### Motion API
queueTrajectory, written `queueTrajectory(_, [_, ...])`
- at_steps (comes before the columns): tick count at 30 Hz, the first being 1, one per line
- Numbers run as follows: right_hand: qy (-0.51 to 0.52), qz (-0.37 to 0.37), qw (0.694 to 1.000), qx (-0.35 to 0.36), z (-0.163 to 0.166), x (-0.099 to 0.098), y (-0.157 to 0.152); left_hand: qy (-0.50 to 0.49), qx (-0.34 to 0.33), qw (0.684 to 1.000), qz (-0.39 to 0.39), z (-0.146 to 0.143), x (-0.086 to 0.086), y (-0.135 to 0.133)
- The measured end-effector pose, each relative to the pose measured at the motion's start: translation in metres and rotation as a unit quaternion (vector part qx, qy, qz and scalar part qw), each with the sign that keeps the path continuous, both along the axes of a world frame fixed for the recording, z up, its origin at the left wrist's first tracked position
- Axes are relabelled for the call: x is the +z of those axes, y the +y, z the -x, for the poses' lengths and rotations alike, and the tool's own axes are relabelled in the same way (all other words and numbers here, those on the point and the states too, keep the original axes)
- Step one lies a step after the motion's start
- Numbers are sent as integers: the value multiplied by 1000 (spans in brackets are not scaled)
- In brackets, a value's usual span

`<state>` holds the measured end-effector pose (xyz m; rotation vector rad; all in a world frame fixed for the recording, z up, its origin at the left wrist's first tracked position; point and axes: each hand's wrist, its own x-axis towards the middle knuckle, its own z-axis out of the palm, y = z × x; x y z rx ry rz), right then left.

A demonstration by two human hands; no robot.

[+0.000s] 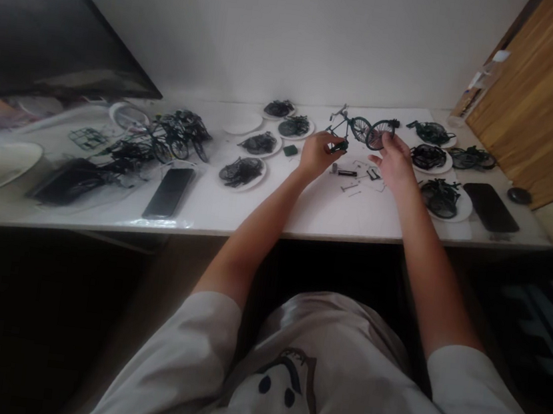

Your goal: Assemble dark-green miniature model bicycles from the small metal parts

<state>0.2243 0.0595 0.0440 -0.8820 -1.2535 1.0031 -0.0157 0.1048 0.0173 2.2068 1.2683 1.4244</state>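
A small dark-green model bicycle [354,126] stands at the far middle of the white table [336,214]. My left hand [317,153] is closed around the bicycle's lower frame near the pedals. My right hand [395,164] pinches a loose spoked wheel [379,134] held up against the bicycle's right end. Small loose parts and a short dark rod [347,173] lie on the table between my two hands.
White plates with dark bicycle parts [243,172] [439,197] ring the work spot. Assembled model bikes [174,137] cluster at the left. Two dark phones [169,192] [491,206] lie flat. A wooden panel [546,99] rises at the right, a dark screen [51,25] at the left.
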Motion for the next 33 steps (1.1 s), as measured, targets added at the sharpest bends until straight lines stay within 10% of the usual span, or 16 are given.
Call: queueTrajectory(33, [-28, -11, 997, -73, -1, -9, 11, -16, 8, 999, 32, -2, 3, -5])
